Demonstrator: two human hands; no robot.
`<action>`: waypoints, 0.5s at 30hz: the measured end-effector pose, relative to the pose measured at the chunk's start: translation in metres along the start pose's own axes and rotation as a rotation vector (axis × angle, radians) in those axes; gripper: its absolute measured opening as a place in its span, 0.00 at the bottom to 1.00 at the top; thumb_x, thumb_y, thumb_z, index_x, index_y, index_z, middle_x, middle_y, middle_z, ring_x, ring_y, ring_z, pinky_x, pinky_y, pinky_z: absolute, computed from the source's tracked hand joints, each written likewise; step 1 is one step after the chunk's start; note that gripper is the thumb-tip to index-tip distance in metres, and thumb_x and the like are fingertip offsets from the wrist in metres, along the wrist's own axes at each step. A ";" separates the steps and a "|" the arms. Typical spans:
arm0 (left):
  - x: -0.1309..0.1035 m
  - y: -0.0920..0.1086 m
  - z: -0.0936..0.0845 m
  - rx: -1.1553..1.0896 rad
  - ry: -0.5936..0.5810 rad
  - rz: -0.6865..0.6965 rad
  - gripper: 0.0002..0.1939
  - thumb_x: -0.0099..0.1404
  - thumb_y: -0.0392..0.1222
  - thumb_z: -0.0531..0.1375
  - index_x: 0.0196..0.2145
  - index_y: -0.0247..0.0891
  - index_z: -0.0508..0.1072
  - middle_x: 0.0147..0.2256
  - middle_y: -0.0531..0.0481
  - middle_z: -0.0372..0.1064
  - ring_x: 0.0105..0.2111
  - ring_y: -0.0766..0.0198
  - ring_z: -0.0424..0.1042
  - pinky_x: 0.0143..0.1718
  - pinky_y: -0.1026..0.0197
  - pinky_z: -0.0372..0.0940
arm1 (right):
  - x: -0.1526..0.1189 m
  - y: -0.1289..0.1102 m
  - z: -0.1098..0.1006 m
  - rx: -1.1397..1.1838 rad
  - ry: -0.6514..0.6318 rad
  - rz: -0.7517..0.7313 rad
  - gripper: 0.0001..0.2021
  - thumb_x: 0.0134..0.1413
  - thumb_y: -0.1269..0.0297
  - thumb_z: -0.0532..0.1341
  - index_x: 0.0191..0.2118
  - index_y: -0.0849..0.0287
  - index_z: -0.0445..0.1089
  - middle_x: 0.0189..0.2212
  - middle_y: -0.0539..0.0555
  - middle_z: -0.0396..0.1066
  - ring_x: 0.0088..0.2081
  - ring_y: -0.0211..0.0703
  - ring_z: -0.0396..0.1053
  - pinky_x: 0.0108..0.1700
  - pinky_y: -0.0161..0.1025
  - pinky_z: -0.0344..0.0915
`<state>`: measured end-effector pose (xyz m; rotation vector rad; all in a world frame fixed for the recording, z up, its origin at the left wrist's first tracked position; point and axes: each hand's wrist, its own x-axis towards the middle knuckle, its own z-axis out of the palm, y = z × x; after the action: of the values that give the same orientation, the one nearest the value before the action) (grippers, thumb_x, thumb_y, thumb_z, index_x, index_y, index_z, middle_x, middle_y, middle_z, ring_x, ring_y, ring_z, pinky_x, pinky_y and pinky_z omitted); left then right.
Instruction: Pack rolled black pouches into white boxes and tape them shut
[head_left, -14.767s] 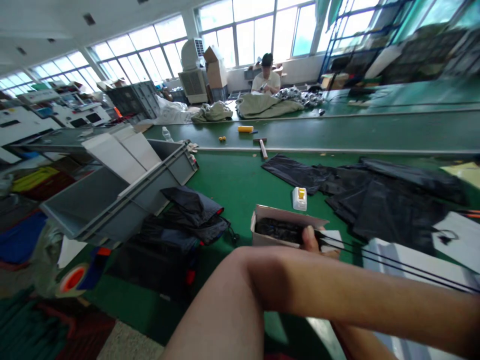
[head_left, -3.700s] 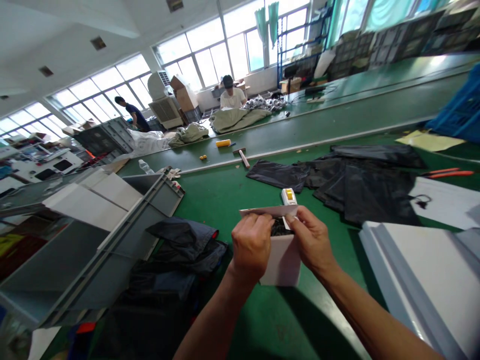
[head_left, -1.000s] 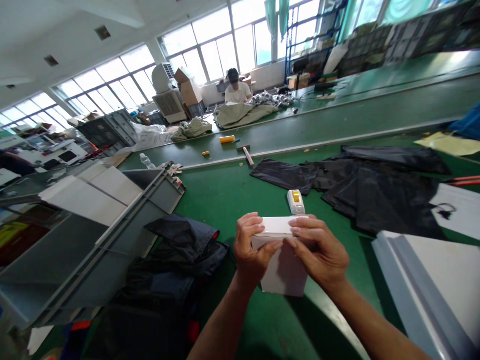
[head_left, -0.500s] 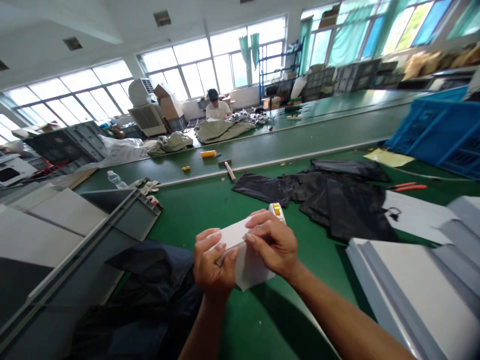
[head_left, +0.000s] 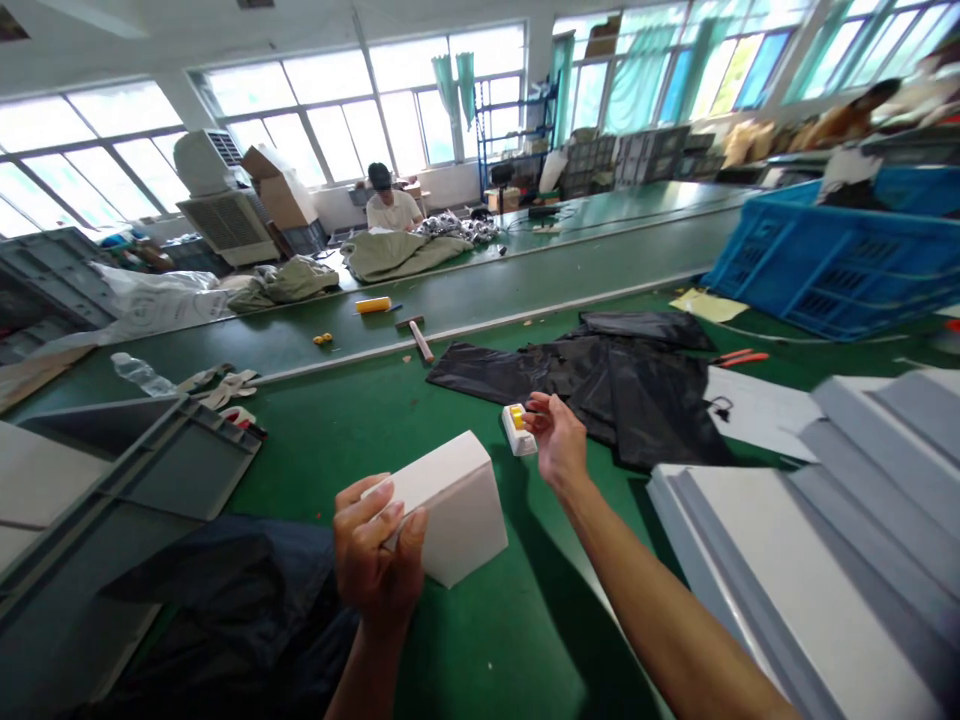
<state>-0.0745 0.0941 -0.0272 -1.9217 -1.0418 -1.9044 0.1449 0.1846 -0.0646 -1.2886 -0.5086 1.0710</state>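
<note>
My left hand grips the left end of a white cardboard box, thumb on the near side and fingers over the top. The box stands tilted to my view on the green tabletop, its top flap closed. My right hand is away from the box, fingers partly bent and apart, holding nothing that I can see. Its fingertips are beside a small white dispenser with a yellow insert; whether they touch it I cannot tell.
Black plastic bags lie beyond my right hand. Stacked white flat cartons stand at the right, a grey crate at the left. A blue basket, red-handled pliers and a hammer lie farther back. A person sits across the table.
My right hand has let go of the box's top and moved right, to beside the white dispenser. My left hand still holds the box. The view has turned to the right.
</note>
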 end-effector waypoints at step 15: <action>-0.002 -0.001 0.003 -0.017 0.028 -0.042 0.09 0.56 0.32 0.65 0.32 0.37 0.69 0.38 0.49 0.67 0.41 0.55 0.72 0.40 0.48 0.70 | 0.099 0.072 0.003 -0.296 0.183 0.531 0.13 0.62 0.60 0.60 0.49 0.62 0.68 0.43 0.55 0.70 0.39 0.41 0.71 0.39 0.42 0.72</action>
<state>-0.0725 0.0962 -0.0299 -1.8911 -1.0688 -1.9631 0.1627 0.2650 -0.1549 -1.8282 -0.1882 1.3258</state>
